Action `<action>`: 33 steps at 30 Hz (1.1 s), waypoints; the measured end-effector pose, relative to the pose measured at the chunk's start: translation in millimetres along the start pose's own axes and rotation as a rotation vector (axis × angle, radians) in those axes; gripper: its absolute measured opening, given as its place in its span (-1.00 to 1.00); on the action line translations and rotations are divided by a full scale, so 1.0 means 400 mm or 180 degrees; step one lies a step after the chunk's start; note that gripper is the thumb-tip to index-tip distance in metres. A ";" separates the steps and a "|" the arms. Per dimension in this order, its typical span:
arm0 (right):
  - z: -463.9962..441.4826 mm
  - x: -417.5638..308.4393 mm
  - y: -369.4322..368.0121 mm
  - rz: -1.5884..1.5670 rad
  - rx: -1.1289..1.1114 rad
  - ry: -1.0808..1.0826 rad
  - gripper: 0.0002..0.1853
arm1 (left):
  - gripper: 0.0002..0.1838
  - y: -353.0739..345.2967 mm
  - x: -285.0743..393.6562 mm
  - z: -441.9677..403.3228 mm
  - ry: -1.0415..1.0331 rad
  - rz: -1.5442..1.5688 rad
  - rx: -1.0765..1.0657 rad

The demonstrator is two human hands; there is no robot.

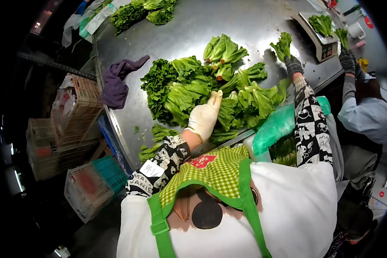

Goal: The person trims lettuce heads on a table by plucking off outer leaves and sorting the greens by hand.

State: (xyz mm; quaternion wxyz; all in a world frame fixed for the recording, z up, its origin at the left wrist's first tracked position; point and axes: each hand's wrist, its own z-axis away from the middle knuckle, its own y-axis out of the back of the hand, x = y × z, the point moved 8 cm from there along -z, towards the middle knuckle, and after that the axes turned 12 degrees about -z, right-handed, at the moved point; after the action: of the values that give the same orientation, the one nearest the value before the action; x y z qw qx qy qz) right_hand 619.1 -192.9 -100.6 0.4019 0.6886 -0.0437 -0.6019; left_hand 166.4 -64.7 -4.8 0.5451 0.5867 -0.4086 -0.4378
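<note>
My left hand [203,117], in a white glove, rests over a heap of green leaf lettuce [187,99] on the metal table. Its visible fingers are stretched out against the leaves, and the heap hides part of what lies beneath. My right hand [293,66], in a dark grey glove, is closed around the lower end of a small lettuce head [282,46], held out toward the right. Between the two hands lie more lettuce heads [224,50], some with pale cut stems showing.
A scale [320,43] holding lettuce stands at the back right, where a co-worker's gloved hand [347,61] grips another bunch. Left are a purple cloth [117,84] and stacked crates [75,109]. A green plastic-lined container [268,139] stands by the near edge.
</note>
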 end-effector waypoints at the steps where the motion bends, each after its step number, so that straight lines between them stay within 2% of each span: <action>1: 0.042 -0.059 0.008 0.0561 0.0029 -0.0338 -0.46 | -0.25 -0.004 0.008 -0.011 -0.0052 -0.0102 -0.0156; 2: 0.009 -0.004 -0.010 0.0638 0.0032 -0.0282 -0.38 | -0.26 -0.012 0.014 -0.020 -0.0105 -0.0199 -0.0299; 5: -0.003 0.028 -0.010 0.0884 0.0251 -0.0298 -0.40 | -0.35 -0.024 0.012 -0.031 -0.0093 -0.0358 -0.0465; 6: 0.022 -0.015 -0.001 0.1133 0.0362 -0.0361 -0.36 | -0.38 -0.026 0.006 -0.031 -0.0065 -0.0384 -0.0564; 7: 0.047 -0.060 0.018 0.1401 0.0477 -0.0432 -0.33 | -0.43 0.012 0.000 -0.016 -0.0063 -0.0290 -0.0202; 8: 0.034 -0.067 0.021 0.1448 0.0469 -0.0365 -0.24 | -0.42 0.034 -0.011 -0.004 0.0101 0.0236 -0.0045; 10: 0.047 -0.112 0.024 0.0911 0.0349 0.0117 -0.31 | -0.38 0.113 -0.037 0.025 0.0435 0.1282 0.0279; 11: 0.069 -0.136 0.021 0.0349 0.0286 0.0298 -0.38 | -0.36 0.128 -0.062 0.046 0.0595 0.1864 0.0759; 12: 0.153 -0.256 0.017 -0.0327 0.0031 0.0477 -0.51 | -0.54 0.102 -0.088 0.064 0.1191 0.2557 0.0069; 13: 0.201 -0.309 0.004 -0.0567 -0.0118 0.0400 -0.58 | -0.53 0.042 -0.113 0.096 0.1730 0.3986 -0.0407; 14: 0.265 -0.388 0.004 -0.0374 -0.0219 0.0670 -0.60 | -0.52 0.003 -0.113 0.138 0.2248 0.5429 -0.0897; 15: 0.324 -0.446 -0.015 -0.0471 -0.0426 0.0887 -0.65 | -0.47 0.066 -0.119 0.118 0.1996 0.6481 -0.0194; 16: 0.374 -0.478 -0.042 -0.1044 -0.0626 0.1172 -0.70 | -0.41 0.071 -0.133 0.124 0.1836 0.7013 -0.0061; 17: 0.441 -0.540 -0.065 -0.1290 -0.0853 0.0803 -0.72 | -0.43 0.064 -0.142 0.133 0.1735 0.7456 -0.0014; 18: 0.497 -0.579 -0.093 -0.1757 -0.1135 0.0894 -0.73 | -0.45 0.059 -0.147 0.141 0.1612 0.7907 0.0027; 19: 0.550 -0.636 -0.107 -0.1219 -0.1189 0.1465 -0.74 | -0.45 0.062 -0.153 0.149 0.1623 0.8021 0.0060; 20: 0.598 -0.673 -0.137 -0.1482 -0.1423 0.1246 -0.74 | -0.44 0.067 -0.155 0.155 0.1631 0.8146 0.0100; 21: 0.641 -0.718 -0.152 -0.1332 -0.1510 0.1458 -0.74 | -0.44 0.074 -0.156 0.162 0.1636 0.8283 0.0132; 22: 0.676 -0.723 -0.192 -0.1899 -0.1840 0.1085 -0.74 | -0.43 0.074 -0.158 0.164 0.1589 0.8344 0.0171; 26: 0.760 -0.739 -0.335 -0.2106 -0.2568 0.0595 -0.74 | -0.41 0.067 -0.160 0.182 0.1671 0.8339 0.0358; 29: 0.781 -0.743 -0.402 -0.1960 -0.2780 0.0646 -0.73 | -0.47 0.057 -0.166 0.191 0.1795 0.8028 0.0451; 33: 0.806 -0.717 -0.473 -0.2096 -0.3085 0.0065 -0.70 | -0.52 0.051 -0.180 0.203 0.1795 0.7926 0.0487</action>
State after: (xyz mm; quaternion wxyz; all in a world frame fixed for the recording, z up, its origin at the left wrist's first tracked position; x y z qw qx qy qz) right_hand 182.6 -71.1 27.9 0.4632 0.4093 0.4568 -0.6397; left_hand 68.0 -20.0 18.7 0.6177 -0.0885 -0.5746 0.5295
